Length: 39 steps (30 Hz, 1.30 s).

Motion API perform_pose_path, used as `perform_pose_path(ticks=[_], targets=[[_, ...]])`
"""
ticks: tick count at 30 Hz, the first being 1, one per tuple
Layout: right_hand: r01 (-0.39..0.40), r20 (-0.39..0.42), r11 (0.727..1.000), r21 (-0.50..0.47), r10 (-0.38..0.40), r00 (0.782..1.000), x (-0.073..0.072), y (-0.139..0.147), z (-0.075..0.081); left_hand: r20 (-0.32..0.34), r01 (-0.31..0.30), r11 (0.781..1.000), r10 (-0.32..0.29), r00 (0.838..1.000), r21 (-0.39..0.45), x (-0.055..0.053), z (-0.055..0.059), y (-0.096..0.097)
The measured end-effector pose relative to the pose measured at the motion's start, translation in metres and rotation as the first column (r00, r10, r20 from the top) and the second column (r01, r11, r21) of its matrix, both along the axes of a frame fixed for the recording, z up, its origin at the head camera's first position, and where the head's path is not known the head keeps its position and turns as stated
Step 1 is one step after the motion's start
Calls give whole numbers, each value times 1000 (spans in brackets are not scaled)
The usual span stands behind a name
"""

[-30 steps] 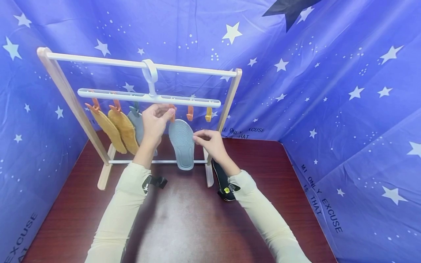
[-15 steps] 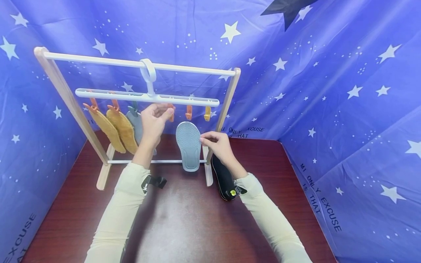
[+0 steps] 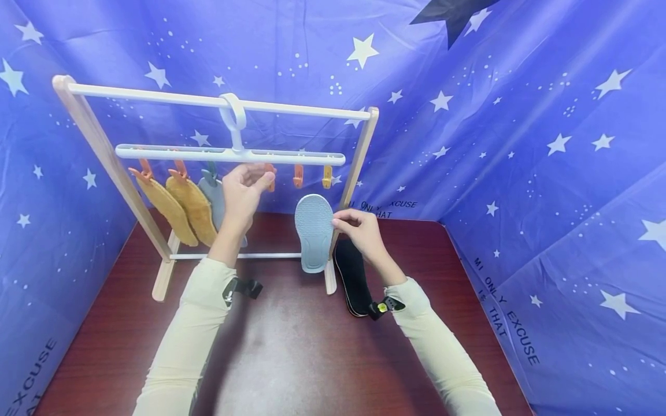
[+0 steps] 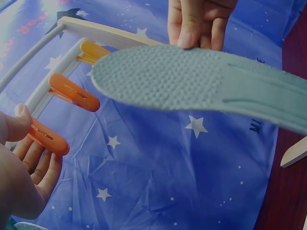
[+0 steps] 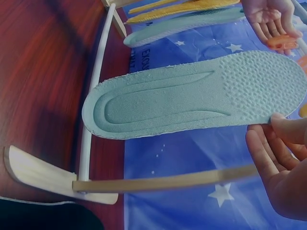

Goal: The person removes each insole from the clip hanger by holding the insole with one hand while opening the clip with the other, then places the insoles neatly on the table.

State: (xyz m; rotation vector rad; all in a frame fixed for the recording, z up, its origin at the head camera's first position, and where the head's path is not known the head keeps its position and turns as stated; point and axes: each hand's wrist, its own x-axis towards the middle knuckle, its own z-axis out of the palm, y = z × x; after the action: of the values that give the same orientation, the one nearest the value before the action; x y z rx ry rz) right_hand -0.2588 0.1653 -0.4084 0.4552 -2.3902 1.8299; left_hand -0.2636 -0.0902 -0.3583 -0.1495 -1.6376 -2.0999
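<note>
My right hand (image 3: 362, 231) pinches a grey-blue insole (image 3: 314, 231) by its side edge, near the textured wide end. The insole hangs free in front of the rack's right post. My left hand (image 3: 243, 193) holds an orange clip (image 4: 49, 138) between thumb and fingers, under the white hanger bar (image 3: 182, 153). In the left wrist view another orange clip (image 4: 74, 92) and a yellow clip (image 4: 92, 51) hang beside it with nothing in them. Left of my left hand, two mustard insoles (image 3: 167, 212) and one grey-blue insole (image 3: 212, 193) hang from clips, the latter partly hidden by that hand.
A wooden rack with a white top rail (image 3: 156, 94) stands on the dark red table (image 3: 291, 346) and bears the hanger. A black insole (image 3: 352, 280) lies by the rack's right foot (image 3: 330, 277). Starry blue cloth (image 3: 442, 162) surrounds the table.
My right hand has moved rightward with the grey-blue insole, away from the clip in my left hand. The left hand stays at that clip.
</note>
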Motion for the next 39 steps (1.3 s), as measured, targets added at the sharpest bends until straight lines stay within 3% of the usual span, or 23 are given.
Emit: perform_pose_path(ticks=[5,18,29,39], targets=[[-1,19,997,-83,3,1000,0,12,-1,0,12,1000,-12,1000,9,-1,-1,0],[85,57,991,-101,-79,995,-3,49,1,0,14,1000,-14,1000,1,-1,-2,-1],[146,120,980,-137,-130,984,-5,70,-3,65,-16,1000,18,998,-25,-1,-2,0],[192,255,978,-83,-166,953,-10,85,-16,55,-22,999,25,998,-49,1,0,0]])
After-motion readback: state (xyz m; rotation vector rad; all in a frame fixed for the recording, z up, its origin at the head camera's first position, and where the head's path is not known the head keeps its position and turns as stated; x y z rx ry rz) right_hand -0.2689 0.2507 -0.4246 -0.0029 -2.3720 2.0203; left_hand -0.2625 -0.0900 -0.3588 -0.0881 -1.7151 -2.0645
